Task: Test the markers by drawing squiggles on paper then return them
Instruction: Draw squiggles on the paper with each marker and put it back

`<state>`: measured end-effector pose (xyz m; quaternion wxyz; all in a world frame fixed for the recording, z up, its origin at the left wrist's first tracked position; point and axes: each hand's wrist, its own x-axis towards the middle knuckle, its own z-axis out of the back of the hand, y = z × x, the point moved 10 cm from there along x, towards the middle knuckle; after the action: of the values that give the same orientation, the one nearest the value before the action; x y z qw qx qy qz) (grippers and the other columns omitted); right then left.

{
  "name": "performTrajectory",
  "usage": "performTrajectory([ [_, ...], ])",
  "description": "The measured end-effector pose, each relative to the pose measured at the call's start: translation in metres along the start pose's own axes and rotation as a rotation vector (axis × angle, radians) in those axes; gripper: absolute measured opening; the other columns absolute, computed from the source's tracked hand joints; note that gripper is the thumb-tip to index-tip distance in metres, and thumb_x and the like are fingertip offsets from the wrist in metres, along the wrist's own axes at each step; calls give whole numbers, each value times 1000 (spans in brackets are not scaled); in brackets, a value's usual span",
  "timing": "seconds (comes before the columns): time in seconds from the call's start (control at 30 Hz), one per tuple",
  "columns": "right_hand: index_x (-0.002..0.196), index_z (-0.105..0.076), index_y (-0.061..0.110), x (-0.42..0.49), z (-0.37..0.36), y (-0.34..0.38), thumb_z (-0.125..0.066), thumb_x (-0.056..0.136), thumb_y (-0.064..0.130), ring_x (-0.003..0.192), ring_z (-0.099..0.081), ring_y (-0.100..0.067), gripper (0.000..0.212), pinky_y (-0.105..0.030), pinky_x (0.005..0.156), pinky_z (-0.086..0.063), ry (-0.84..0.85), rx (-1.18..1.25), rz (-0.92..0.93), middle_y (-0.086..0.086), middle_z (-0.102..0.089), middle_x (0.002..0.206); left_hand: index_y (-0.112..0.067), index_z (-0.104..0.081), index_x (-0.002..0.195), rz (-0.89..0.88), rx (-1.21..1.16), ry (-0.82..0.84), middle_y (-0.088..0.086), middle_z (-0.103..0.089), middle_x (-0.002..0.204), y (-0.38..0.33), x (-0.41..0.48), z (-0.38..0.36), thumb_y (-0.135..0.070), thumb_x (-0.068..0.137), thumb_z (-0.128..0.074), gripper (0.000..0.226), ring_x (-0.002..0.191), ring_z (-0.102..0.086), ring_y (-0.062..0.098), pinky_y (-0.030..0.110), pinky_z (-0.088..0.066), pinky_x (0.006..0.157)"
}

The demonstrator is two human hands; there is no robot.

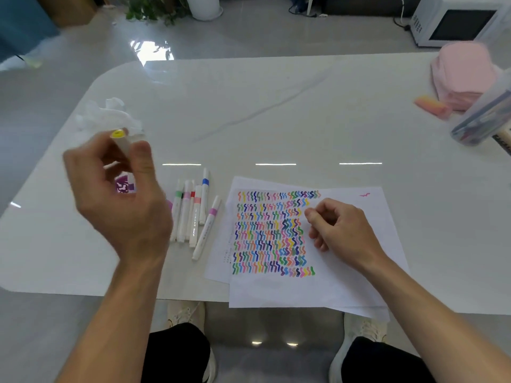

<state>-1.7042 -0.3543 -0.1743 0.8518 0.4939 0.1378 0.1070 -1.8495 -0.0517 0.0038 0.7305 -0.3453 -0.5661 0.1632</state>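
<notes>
Nearest, at nine o'clock, the left hand (pixel 121 211) is curled round a yellow-capped marker (pixel 122 141), which should be tried on bare paper (pixel 345 286) at five o'clock, where the grip of the right hand (pixel 341 230) cannot be told.

A white marker with a yellow end (pixel 119 138) stands nearly upright, pinched in the fingers of the raised left hand (pixel 121 200). A cluster of white markers (pixel 188 217) lies side by side on the table (pixel 276 120) just left of the paper, showing green, pink, red and blue bands. One pink-banded marker (pixel 208 228) lies slanted at the cluster's right. The paper (pixel 340 286), overlapping white sheets, lies flat at the near edge. Its top sheet is filled with rows of many-coloured squiggles (pixel 272 233), with a lone pink mark (pixel 364 194) near its far right corner.
</notes>
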Motion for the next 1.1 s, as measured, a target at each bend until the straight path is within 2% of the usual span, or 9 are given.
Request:
performTrajectory([
  [0.07,78,-67,16,0,0,1,-67,102,28,50,-68,-15,26,-20,49,-53,-3,-5,4,2,-73,64,-34,-56,106,43,38,-47,14,-64,105,12,6,13,-33,104,-56,2,95,-62,20,20,-48,81],
  [0.17,78,-67,17,1,0,3,-67,102,28,49,-68,-14,26,-19,48,-53,-5,-11,7,3,-73,64,-30,-64,109,139,141,-22,-3,-64,104,33,9,23,-43,104,-51,20,94,-62,8,17,-48,81],
  [0.27,78,-67,17,1,0,4,-67,102,27,48,-68,-14,26,-19,48,-52,-4,-13,10,3,-73,64,-25,-71,115,218,221,68,-9,-65,104,49,5,22,-44,102,-51,30,90,-62,5,18,-50,78],
  [0.43,78,-67,16,1,-1,6,-67,102,27,49,-68,-15,26,-19,48,-53,-5,-25,15,2,-73,63,-26,-72,110,274,353,276,-9,-65,102,65,-6,12,-39,97,-56,24,89,-63,9,28,-55,84],
  [0.57,78,-67,16,1,-1,7,-67,102,27,48,-68,-15,26,-20,48,-53,-7,-36,15,3,-72,62,-22,-72,108,279,439,365,-5,-64,103,72,-13,8,-30,95,-61,19,86,-62,11,0,-37,74],
  [0.77,79,-67,16,1,-1,8,-66,102,27,48,-68,-14,25,-20,48,-53,-12,-49,22,4,-73,63,-20,-68,109,273,458,389,1,-64,102,73,-17,4,-29,94,-65,17,84,-59,11,1,-35,70],
  [0.83,79,-68,16,2,-1,7,-66,102,27,48,-68,-14,25,-20,48,-53,-10,-52,23,4,-73,63,-20,-65,111,258,459,383,2,-62,103,71,-16,4,-26,93,-67,19,84,-58,11,5,-36,71],
  [1.0,78,-67,16,3,-1,6,-66,102,27,48,-68,-15,26,-21,48,-54,-11,-42,15,2,-73,63,-13,-64,112,113,394,379,1,-59,102,42,-16,-3,-9,87,-65,26,87,-55,11,0,-37,76],
  [1.1,78,-67,16,2,-1,5,-66,102,27,47,-67,-15,27,-20,48,-53,-9,-37,10,2,-72,62,-9,-67,107,-70,341,430,3,-62,96,9,-27,-22,-2,87,-63,22,86,-56,13,13,-42,82],
])
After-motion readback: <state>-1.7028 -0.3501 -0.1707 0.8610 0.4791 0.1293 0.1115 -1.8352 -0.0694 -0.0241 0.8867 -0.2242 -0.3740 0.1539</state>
